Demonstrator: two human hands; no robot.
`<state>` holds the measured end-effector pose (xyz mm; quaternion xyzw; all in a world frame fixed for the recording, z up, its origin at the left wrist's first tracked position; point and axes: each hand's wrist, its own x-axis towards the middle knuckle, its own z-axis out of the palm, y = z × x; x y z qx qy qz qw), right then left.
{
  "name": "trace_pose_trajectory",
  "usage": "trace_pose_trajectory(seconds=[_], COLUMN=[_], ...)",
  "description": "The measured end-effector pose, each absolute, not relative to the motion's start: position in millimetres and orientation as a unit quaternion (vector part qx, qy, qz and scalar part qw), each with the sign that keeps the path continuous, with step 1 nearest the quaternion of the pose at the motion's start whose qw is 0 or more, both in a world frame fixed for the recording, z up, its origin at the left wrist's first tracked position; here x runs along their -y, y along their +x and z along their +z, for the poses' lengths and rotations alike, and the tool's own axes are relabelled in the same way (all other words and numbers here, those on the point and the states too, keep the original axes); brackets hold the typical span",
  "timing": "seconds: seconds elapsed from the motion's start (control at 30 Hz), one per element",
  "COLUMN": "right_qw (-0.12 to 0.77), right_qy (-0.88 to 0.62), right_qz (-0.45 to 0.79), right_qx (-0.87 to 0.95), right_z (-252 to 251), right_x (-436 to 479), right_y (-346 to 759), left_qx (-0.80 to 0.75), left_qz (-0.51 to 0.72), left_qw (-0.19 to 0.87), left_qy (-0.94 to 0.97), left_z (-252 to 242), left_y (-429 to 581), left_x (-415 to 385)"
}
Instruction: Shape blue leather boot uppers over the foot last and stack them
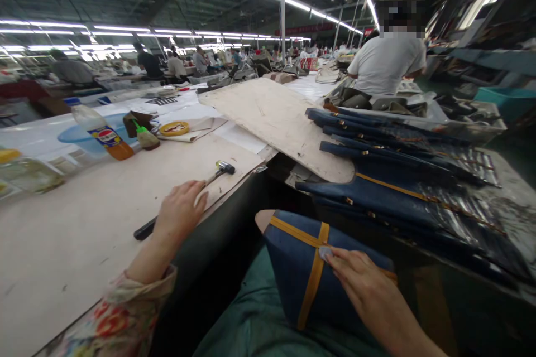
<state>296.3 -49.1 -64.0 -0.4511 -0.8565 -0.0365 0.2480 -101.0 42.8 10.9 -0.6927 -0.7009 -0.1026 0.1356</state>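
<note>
My left hand rests on the worktable over the black handle of a small hammer; its fingers curl down over the handle. My right hand lies on a blue leather piece with tan straps that sits on my lap, with the fingers pressed on its upper edge where the straps cross. The hammer's metal head points away toward the table's right edge.
A stack of blue pieces with tan trim fills the bench to the right. A pale board leans across the gap. A soda bottle, a brush and a yellow lid lie further back. A person in white sits ahead.
</note>
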Motion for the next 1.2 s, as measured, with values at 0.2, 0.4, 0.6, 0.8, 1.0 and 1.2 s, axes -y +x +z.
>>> trace_pose_trajectory(seconds=[0.2,0.4,0.6,0.8,1.0,1.2], right_qw=[0.272,0.290,0.282,0.289,0.274,0.278], right_qy=[-0.492,-0.515,-0.543,-0.550,-0.558,-0.560], right_qz=[-0.056,-0.044,-0.032,-0.029,-0.028,-0.028], right_qx=[0.825,0.806,0.791,0.783,0.783,0.780], right_z=[-83,-80,-82,-79,-78,-80], right_x=[76,84,94,96,96,97], right_y=[307,305,307,305,305,304], left_qx=[0.787,0.772,0.639,0.564,0.565,0.556], left_qz=[-0.023,-0.055,-0.117,-0.112,-0.019,-0.070], left_qw=[0.044,-0.028,-0.449,-0.500,-0.372,-0.387], left_qy=[-0.615,-0.633,-0.613,-0.647,-0.736,-0.732], left_z=[3,15,8,3,6,12], left_y=[-158,-104,-21,19,21,20], left_x=[-61,-50,19,49,44,45])
